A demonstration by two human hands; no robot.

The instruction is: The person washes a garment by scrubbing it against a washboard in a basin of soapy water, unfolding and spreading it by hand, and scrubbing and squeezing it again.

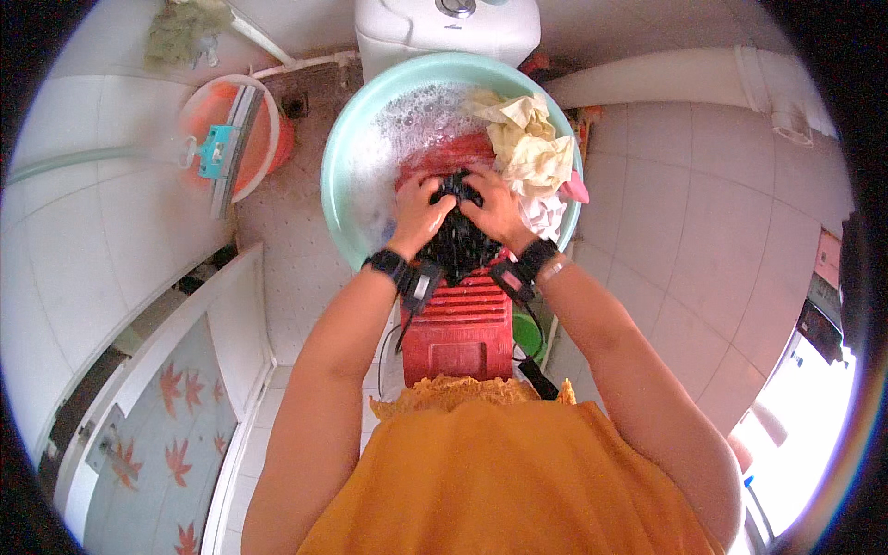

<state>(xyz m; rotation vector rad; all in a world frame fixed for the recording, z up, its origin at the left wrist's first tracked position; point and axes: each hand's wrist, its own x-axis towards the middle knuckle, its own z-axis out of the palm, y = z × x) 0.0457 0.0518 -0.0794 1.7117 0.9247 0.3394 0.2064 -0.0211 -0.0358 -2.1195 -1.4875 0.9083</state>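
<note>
Both my hands grip a wet black cloth with light flecks (pixel 458 243), bunched up between them. My left hand (pixel 420 211) has its fingers curled over the cloth's left side. On the other side my right hand (pixel 496 208) holds it the same way, thumbs close together. Under the cloth a red plastic washboard (pixel 454 312) leans into a mint-green basin (pixel 338 201). Suds and reddish water or cloth (pixel 451 152) show beyond my fingers; which it is I cannot tell. Cream-coloured cloth (pixel 534 152) is heaped over the basin's right side, above a white cloth (pixel 543 215).
A white toilet tank (pixel 451 31) stands behind the basin. At the left are an orange-red bucket (pixel 281 142) and a squeegee-like mop head (pixel 234 152). A green container (pixel 528 336) sits right of the washboard. A door with leaf decorations (pixel 166 444) is at lower left.
</note>
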